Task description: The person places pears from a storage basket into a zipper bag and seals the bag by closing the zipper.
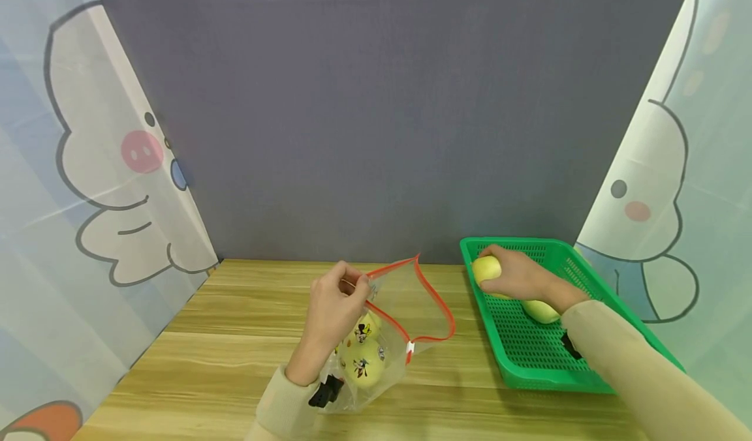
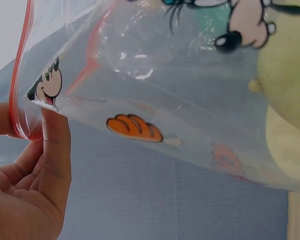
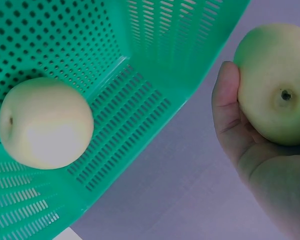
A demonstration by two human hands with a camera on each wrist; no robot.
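Observation:
My left hand (image 1: pixel 336 304) pinches the rim of a clear zip bag (image 2: pixel 190 90) printed with cartoon figures. Its red-edged mouth gapes toward the right, with a white slider (image 1: pixel 410 347) on the edge. Pale yellow apples (image 1: pixel 363 363) lie in the bottom of the bag, partly covered by the prints. Over the left side of a green basket (image 1: pixel 504 356), my right hand (image 1: pixel 519 274) grips another pale yellow apple (image 3: pixel 277 85), fingers curled round it. One more apple (image 3: pixel 46 122) sits inside the basket; in the head view it is partly behind the right hand.
The basket has slotted walls and stands on the right of a wood-grain table (image 1: pixel 235 336). A plain grey cloth (image 1: pixel 376 115) rises behind the table. Printed curtains (image 1: pixel 94 199) hang on both sides.

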